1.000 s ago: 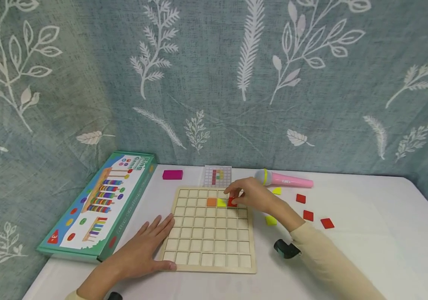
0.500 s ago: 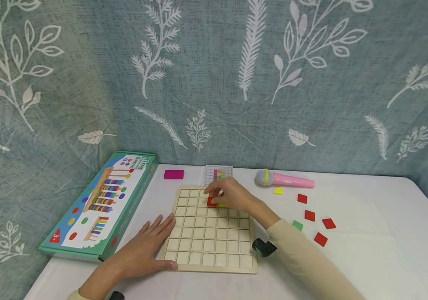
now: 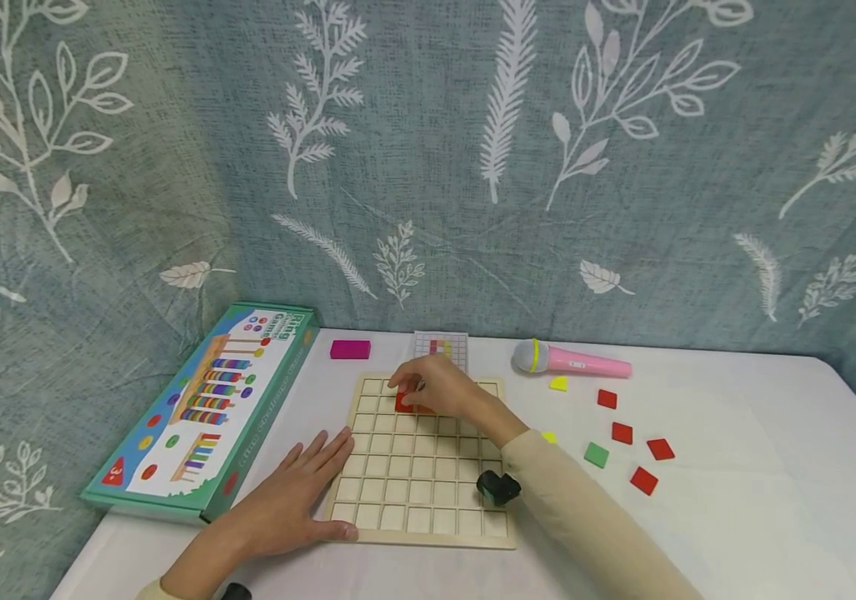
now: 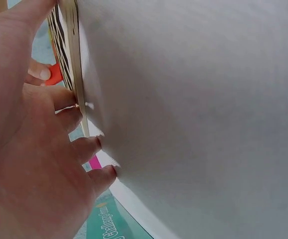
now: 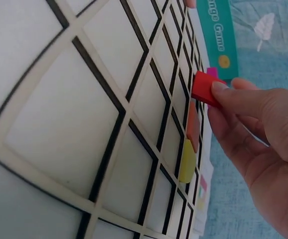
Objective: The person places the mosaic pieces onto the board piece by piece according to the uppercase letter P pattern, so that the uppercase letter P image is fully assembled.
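Note:
My right hand (image 3: 438, 390) pinches a red square tile (image 5: 204, 87) between thumb and fingers, at the upper rows of the wooden grid board (image 3: 420, 492). In the right wrist view the tile is tilted against the grid, beside an orange tile (image 5: 192, 124) and a yellow tile (image 5: 186, 162) that lie in cells. Whether the red one is seated in a cell I cannot tell. My left hand (image 3: 288, 504) rests at the board's left edge with fingers spread and fingertips touching it; the left wrist view shows those fingertips along the board's side.
Behind the board lies a pattern card (image 3: 450, 343), partly covered by my right hand. Loose red tiles (image 3: 622, 432), a green tile (image 3: 596, 454) and yellow pieces (image 3: 558, 383) lie right. A pink toy microphone (image 3: 585, 362), magenta block (image 3: 350, 349) and game box (image 3: 202, 417) stand around.
My right hand has carried the red tile leftward over the board's upper row, past the yellow and orange tiles. The left hand has stayed at the board's left edge.

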Tool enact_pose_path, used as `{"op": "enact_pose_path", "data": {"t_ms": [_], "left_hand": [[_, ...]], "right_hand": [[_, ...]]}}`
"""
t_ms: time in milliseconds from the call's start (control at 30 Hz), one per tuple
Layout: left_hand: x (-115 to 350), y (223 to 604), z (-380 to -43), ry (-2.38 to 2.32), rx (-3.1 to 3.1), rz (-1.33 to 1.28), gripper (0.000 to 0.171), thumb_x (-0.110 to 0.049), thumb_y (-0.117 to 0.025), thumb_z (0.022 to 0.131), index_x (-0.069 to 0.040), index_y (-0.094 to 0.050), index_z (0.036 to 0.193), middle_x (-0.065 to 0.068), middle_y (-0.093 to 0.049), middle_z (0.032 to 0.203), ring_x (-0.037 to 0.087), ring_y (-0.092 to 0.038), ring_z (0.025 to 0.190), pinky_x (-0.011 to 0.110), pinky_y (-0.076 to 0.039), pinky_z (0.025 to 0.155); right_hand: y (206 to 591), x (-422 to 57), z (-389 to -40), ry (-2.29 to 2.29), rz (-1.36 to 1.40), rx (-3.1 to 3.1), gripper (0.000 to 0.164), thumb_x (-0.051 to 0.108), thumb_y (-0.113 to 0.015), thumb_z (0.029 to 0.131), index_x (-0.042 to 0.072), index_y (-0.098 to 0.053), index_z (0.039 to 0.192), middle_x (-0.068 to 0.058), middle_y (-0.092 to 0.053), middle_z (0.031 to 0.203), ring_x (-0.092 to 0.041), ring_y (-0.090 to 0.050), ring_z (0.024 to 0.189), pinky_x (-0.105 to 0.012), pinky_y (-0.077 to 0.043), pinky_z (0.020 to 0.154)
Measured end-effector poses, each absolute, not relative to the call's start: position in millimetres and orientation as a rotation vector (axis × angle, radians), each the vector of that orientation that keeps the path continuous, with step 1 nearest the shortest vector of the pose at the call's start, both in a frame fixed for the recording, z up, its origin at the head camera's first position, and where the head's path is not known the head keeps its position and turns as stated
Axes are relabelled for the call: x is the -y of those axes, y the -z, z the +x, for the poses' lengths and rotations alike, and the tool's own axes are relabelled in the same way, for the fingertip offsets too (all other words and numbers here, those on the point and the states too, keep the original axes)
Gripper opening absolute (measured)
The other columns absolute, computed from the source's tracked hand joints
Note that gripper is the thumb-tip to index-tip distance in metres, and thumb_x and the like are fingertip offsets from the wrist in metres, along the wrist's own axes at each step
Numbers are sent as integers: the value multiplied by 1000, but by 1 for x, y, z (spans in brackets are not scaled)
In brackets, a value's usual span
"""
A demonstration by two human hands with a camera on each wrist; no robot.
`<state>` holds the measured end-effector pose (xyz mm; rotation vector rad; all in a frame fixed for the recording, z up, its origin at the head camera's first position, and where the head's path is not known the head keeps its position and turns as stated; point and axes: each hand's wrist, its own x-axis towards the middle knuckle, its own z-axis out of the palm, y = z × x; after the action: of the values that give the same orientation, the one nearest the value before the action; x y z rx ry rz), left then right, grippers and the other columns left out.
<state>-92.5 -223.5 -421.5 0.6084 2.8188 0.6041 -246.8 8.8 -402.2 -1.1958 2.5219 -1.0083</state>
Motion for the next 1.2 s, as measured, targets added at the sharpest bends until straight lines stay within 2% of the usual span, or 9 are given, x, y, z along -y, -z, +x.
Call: {"op": "enact_pose_path", "data": {"t_ms": [267,667,900,1200], "left_hand": [[224,423,-93,-598,-2824,614,112,-75,-61,75,-3,-28,154,11,-22,162,41,-16,147,61,-14,116],[226,424,-93,-601,-2818,612,113,-75,-61,75,-3,-27,154,11,-21,162,41,-15,147,62,-14,116],[226,424,-92,-601,-2821,618,112,-75,-61,75,-3,-27,154,11,-21,162,41,-15,147,62,-14,116],[226,422,-92,-602,-2813,621,112,-74,-62,76,-2,-27,154,12,-21,162,42,-15,147,62,-14,116]], "right_hand": [[403,-9,-248,1006,-1201,-2514,19,-1,-71,87,0,-73,106,-8,-72,94,-19,-67,87,-19,-53,74],[408,-7,-246,948,-1106,-2534,19,0,-68,89,2,-73,108,-7,-73,102,-19,-68,93,-21,-54,80],[410,-8,-247,938,-1139,-2533,19,-1,-68,89,2,-73,108,-8,-73,102,-20,-68,93,-21,-54,79],[394,-28,-243,1005,-1092,-2495,23,5,-62,95,2,-70,116,-8,-70,106,-20,-65,97,-26,-53,82]]}}
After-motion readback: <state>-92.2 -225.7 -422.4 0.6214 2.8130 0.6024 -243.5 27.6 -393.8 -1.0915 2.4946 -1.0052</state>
